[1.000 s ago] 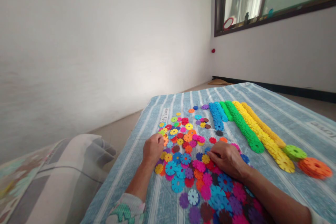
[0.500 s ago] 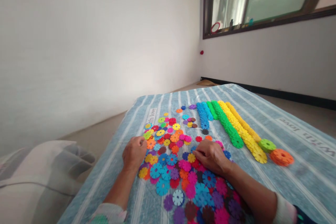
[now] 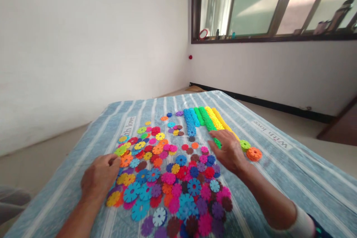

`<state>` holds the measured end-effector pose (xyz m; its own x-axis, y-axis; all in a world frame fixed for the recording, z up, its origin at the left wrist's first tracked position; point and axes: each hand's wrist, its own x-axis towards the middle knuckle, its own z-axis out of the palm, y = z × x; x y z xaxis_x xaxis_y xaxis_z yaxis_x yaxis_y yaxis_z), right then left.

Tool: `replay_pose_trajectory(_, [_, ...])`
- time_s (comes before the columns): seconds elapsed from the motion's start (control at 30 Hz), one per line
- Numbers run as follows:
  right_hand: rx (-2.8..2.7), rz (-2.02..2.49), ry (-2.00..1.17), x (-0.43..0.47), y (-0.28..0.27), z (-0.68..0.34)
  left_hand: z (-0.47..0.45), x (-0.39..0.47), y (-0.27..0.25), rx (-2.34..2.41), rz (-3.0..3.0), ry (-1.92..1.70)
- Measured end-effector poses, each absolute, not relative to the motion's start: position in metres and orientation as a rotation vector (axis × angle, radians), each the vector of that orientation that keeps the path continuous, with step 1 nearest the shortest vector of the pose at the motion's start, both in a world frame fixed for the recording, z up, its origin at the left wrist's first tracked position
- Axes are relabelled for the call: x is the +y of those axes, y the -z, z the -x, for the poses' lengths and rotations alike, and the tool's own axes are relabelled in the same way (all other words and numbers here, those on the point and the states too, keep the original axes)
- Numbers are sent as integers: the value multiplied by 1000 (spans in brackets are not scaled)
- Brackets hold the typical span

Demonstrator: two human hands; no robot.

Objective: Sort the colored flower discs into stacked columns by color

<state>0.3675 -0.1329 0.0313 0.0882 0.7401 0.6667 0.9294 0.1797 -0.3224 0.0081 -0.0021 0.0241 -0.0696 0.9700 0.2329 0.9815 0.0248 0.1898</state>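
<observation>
Loose snowflake discs (image 3: 167, 177) in many colours lie heaped on a striped cloth, some overlapping. At the heap's left edge, my left hand (image 3: 102, 176) rests with curled fingers beside an orange disc (image 3: 126, 160); whatever they may hold is hidden. My right hand (image 3: 230, 152) is over the near part of a green row of discs (image 3: 206, 116) and a yellow row (image 3: 214, 119), thumb apart from the fingers. I see nothing in its grasp. Past it sit a lime disc (image 3: 245, 145) and an orange stack (image 3: 254, 154).
Blue rows of discs (image 3: 190, 122) stand left of the green ones, with a purple disc (image 3: 180, 113) beside them. The blue and white cloth (image 3: 281, 171) covers the whole surface. Behind it are a white wall (image 3: 92, 44) and a window with small items on its sill.
My right hand has left the loose heap and moved right, over the rows, its fingers more spread. My left hand stays by the heap's left edge. The view has turned right.
</observation>
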Motion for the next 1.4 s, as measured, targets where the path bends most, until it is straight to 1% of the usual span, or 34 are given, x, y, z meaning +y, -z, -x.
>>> replay_pose_trajectory(0.1, [-1398, 1925, 296, -156, -26, -422, -10, -2, -26, -2253, 2117, 446])
replay_pose_trajectory(0.17, [-1205, 2157, 179, -168, -20, -452, -12, -2, -27, -2262, 2119, 444])
replay_pose_trajectory(0.27, [-1189, 2275, 3, -175, -13, -478, -13, -1, -26, -2243, 2110, 455])
replay_pose_trajectory(0.4, [-1252, 2294, -108, -166, -11, -485, -11, 0, -24, -2233, 2127, 443])
replay_pose_trajectory(0.63, [-1480, 2332, -200, -148, -16, -487, -11, 0, -24, -2217, 2107, 426])
replay_pose_trajectory(0.83, [-1744, 2227, -299, -154, -23, -491, -10, 1, -22, -2228, 2137, 442])
replay_pose_trajectory(1.13, [-1867, 2129, -408, -150, -24, -499, -12, -2, -23, -2226, 2150, 461])
replay_pose_trajectory(1.4, [-2024, 2190, -354, -143, -32, -492, -13, -1, -23, -2218, 2160, 409])
